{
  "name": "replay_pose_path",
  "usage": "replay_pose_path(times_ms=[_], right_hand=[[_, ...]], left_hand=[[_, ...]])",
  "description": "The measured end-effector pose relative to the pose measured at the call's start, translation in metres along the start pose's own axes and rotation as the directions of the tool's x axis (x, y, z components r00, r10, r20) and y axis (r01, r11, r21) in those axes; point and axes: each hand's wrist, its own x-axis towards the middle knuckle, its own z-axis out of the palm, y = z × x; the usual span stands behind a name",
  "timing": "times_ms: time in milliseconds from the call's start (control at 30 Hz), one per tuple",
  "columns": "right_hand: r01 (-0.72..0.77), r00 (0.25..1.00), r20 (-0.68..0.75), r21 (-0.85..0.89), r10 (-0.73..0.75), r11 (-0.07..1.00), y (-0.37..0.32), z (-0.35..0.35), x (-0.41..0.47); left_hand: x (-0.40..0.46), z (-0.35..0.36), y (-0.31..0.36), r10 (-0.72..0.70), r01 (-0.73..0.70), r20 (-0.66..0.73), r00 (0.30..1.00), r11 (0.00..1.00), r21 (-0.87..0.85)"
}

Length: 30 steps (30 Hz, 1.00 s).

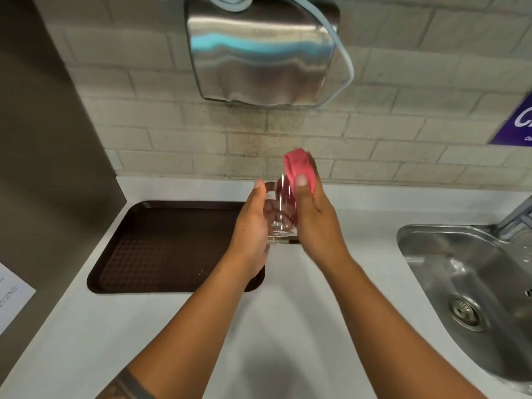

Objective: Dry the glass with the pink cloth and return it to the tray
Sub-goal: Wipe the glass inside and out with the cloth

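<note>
A clear drinking glass (281, 218) is held upright in the air between both hands, above the right end of the tray. My left hand (251, 228) wraps its left side, thumb up by the rim. My right hand (313, 217) presses a pink cloth (299, 168) against the glass's right side and rim, with the cloth bunched above the thumb. The dark brown tray (161, 246) lies flat on the white counter, below and left of the hands, with nothing on its visible surface.
A steel sink (472, 286) with a drain and a tap sits at the right. A metal hand dryer (259, 53) hangs on the tiled wall above. A grey panel stands at the left, with a paper sheet (11, 292) on it.
</note>
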Motion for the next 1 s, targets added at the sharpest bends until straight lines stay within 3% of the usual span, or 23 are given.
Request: replay_pose_path(times_ms=[133, 300, 400, 467, 567, 633, 733, 833, 1000], right_hand=[[0.104, 0.992, 0.071, -0.064, -0.099, 0.993, 0.021, 0.024, -0.056], [0.165, 0.986, 0.05, -0.459, -0.16, 0.873, 0.01, 0.032, -0.06], [0.152, 0.983, -0.003, -0.557, -0.184, 0.816, -0.007, 0.021, -0.022], [0.151, 0.982, -0.023, -0.51, -0.19, 0.846, -0.011, 0.013, 0.004], [0.068, 0.998, 0.008, -0.23, -0.068, 0.971, -0.011, -0.001, 0.028], [0.019, 1.0, 0.027, -0.108, -0.016, 0.994, -0.01, -0.005, 0.025], [0.041, 0.997, 0.066, -0.114, -0.033, 0.993, 0.004, 0.007, -0.006], [0.037, 0.996, 0.085, -0.013, -0.036, 0.999, 0.017, 0.021, -0.037], [0.004, 0.999, 0.046, 0.066, -0.007, 0.998, 0.02, 0.027, -0.044]], left_hand=[[0.007, -0.003, 0.007, -0.053, 0.055, -0.06, 0.997, 0.998, 0.028], [0.011, -0.008, -0.006, -0.069, 0.069, 0.127, 0.989, 0.998, 0.006], [0.007, 0.001, -0.005, -0.034, 0.022, 0.184, 0.982, 0.998, 0.063], [0.003, 0.007, -0.005, -0.013, 0.001, 0.119, 0.993, 0.995, 0.103], [0.003, 0.008, -0.004, -0.025, 0.021, 0.032, 0.999, 0.992, 0.121], [0.002, 0.008, 0.0, -0.039, 0.038, 0.01, 0.999, 0.995, 0.095], [0.005, 0.003, 0.005, -0.075, 0.075, -0.049, 0.996, 0.997, -0.001], [0.009, -0.003, 0.008, -0.125, 0.123, -0.065, 0.99, 0.992, -0.031], [0.008, -0.006, -0.001, -0.149, 0.146, -0.023, 0.989, 0.985, -0.09]])
